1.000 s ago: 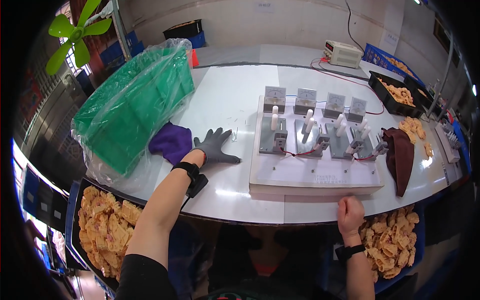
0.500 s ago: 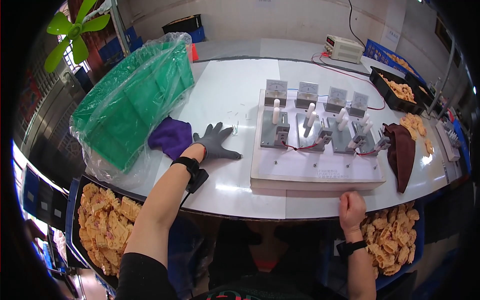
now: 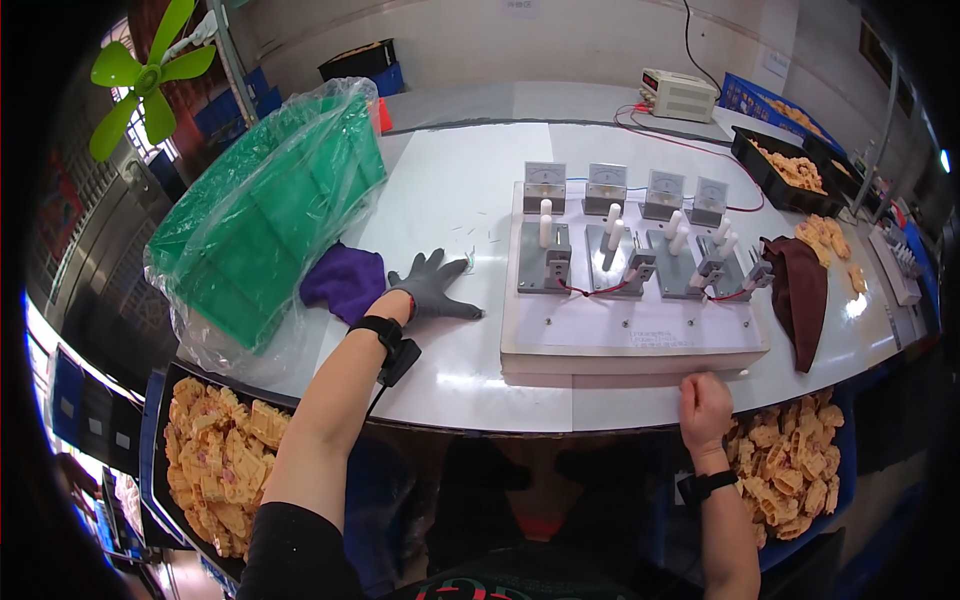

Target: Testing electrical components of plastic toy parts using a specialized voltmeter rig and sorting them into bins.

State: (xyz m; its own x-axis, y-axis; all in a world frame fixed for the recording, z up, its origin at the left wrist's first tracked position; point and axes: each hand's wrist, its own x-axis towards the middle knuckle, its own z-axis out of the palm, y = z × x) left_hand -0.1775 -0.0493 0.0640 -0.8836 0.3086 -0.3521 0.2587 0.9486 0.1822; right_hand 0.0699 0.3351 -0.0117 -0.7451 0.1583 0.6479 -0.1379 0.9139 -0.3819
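In a dark grey glove, my left hand (image 3: 438,288) lies flat on the white tabletop with its fingers spread, holding nothing. Several thin pin-like pieces (image 3: 470,262) are scattered at and beyond its fingertips. A crumpled purple cloth (image 3: 345,283) is just left of that wrist. My bare right hand (image 3: 706,408) is closed in a fist at the table's front edge, and nothing shows in it. Just beyond the fist stands a white test board (image 3: 590,335) carrying grey metal clamps with white handles (image 3: 617,240) and a row of several dial meters (image 3: 606,185).
A green bin (image 3: 250,235) in clear plastic stands at the left. Tan plastic parts fill a bin (image 3: 225,455) at lower left and another (image 3: 790,470) at lower right. A brown cloth (image 3: 797,300) lies right of the board. A power supply (image 3: 678,95) and black trays (image 3: 785,170) stand farther back.
The whole view has shifted slightly. Both hands keep their places and poses on the table, and no object has visibly been moved.
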